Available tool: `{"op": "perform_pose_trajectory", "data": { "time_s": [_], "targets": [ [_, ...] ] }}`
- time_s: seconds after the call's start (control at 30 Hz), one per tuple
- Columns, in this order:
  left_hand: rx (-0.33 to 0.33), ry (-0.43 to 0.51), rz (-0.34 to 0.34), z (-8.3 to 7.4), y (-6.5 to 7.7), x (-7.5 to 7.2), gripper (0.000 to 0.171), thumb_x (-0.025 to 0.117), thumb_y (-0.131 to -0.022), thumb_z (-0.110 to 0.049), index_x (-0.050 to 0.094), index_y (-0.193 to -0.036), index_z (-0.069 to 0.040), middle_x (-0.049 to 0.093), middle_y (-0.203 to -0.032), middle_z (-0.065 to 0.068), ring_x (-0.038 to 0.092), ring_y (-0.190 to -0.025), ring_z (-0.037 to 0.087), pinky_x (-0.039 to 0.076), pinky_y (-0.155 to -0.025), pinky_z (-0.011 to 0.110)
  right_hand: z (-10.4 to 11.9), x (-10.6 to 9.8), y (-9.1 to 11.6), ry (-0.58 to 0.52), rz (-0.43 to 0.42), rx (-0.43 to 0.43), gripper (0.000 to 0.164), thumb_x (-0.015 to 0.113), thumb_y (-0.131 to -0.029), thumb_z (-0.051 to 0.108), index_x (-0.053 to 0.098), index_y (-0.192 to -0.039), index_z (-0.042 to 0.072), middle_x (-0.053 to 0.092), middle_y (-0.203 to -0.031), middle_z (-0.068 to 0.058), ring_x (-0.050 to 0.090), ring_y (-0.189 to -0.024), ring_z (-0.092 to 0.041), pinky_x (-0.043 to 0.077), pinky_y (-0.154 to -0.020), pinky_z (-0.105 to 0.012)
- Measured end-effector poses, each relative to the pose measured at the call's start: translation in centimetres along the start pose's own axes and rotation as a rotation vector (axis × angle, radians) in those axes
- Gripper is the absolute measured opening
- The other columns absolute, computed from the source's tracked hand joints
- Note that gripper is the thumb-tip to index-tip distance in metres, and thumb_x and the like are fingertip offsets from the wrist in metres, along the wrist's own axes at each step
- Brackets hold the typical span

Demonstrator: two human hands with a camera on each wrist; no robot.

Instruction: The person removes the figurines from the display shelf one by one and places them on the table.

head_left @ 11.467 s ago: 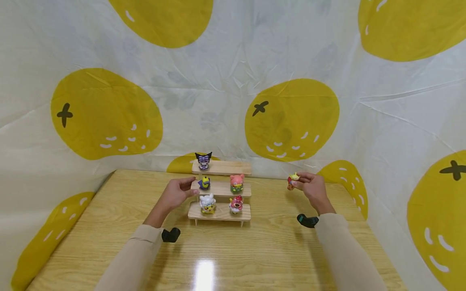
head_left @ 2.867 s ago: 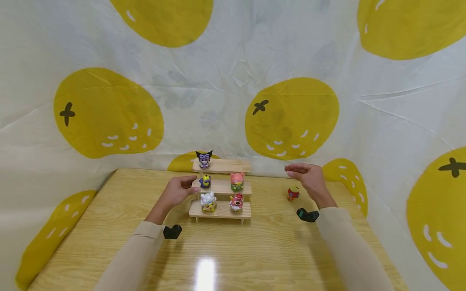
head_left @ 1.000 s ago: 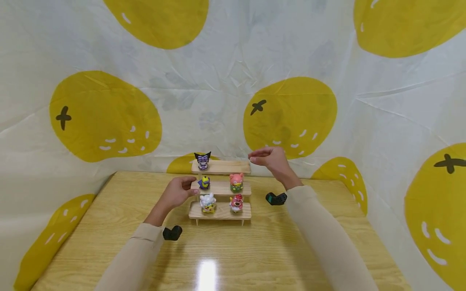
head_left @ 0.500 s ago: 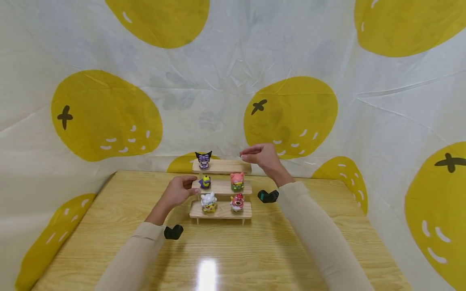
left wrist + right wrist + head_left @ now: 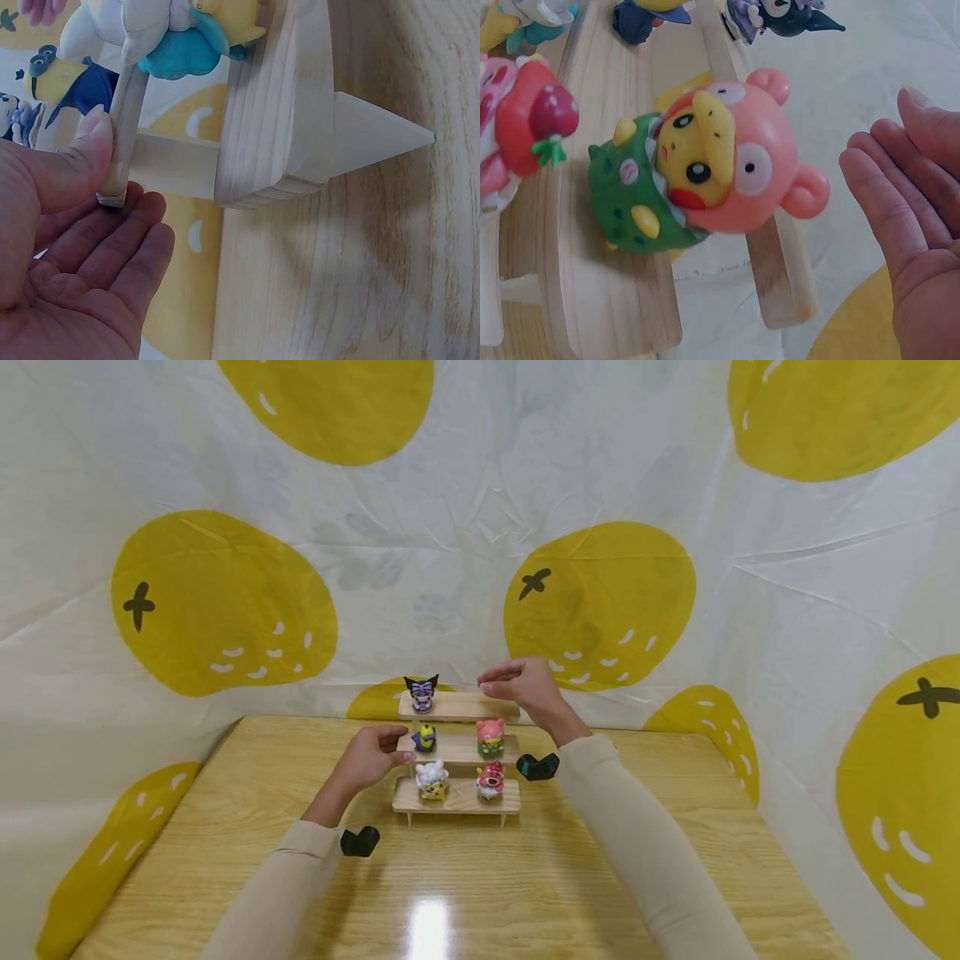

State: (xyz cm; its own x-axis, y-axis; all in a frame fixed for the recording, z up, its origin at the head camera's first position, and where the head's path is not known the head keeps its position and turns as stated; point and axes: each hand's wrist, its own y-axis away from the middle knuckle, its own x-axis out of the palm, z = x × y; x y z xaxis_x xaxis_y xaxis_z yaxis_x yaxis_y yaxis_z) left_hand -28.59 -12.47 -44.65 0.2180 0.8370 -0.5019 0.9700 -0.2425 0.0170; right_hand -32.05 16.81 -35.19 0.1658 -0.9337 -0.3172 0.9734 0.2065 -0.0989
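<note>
A three-tier wooden display stand [image 5: 453, 797] stands on the table near the patterned cloth. My left hand [image 5: 366, 757] grips the left end of its middle tier; the left wrist view shows the thumb [image 5: 79, 154] on one face and the fingers on the other. My right hand [image 5: 528, 689] is raised by the right end of the top tier, empty, its fingers loosely bent in the right wrist view. Below it, a pink-hooded figurine [image 5: 735, 161] sits on the middle tier. The green-headed figurine is hidden, with the right sleeve over its earlier spot.
A black-eared figurine [image 5: 423, 693] stands at the top tier's left. A yellow minion figurine [image 5: 425, 737] is on the middle tier. The lower tier bears a white-hooded figurine [image 5: 432, 779] and a pink bear figurine [image 5: 491, 780]. Patterned cloth [image 5: 420, 577] hangs behind.
My right hand let go of the green-headed figurine on the table at right, then moved left to the top tier's right end. The left hand keeps its grip.
</note>
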Motion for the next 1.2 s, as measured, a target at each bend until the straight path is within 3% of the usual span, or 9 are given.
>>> {"op": "perform_pose_trajectory", "data": {
  "time_s": [0.53,1.2],
  "targets": [
    [0.003,-0.005,-0.011,0.4,-0.1,0.0,0.05,0.07,-0.101,-0.014,0.057,-0.147,0.001,0.06,-0.148,0.023,0.06,-0.136,0.04,0.052,-0.112,0.051,0.4,1.8,-1.0,-0.031,0.017,0.007,0.024,0.077,-0.092,0.002,0.077,-0.114,-0.006,0.081,-0.107,-0.014,0.075,-0.09,-0.015,0.064,-0.087,-0.031],
    [0.009,-0.019,-0.004,0.3,0.0,-0.1,0.052,0.07,-0.101,-0.015,0.056,-0.148,0.002,0.058,-0.15,0.023,0.058,-0.138,0.041,0.051,-0.113,0.052,0.8,3.6,-1.9,-0.067,0.019,0.012,0.027,0.078,-0.091,0.001,0.076,-0.117,-0.008,0.079,-0.112,-0.018,0.077,-0.092,-0.017,0.064,-0.091,-0.034]
  ]
}}
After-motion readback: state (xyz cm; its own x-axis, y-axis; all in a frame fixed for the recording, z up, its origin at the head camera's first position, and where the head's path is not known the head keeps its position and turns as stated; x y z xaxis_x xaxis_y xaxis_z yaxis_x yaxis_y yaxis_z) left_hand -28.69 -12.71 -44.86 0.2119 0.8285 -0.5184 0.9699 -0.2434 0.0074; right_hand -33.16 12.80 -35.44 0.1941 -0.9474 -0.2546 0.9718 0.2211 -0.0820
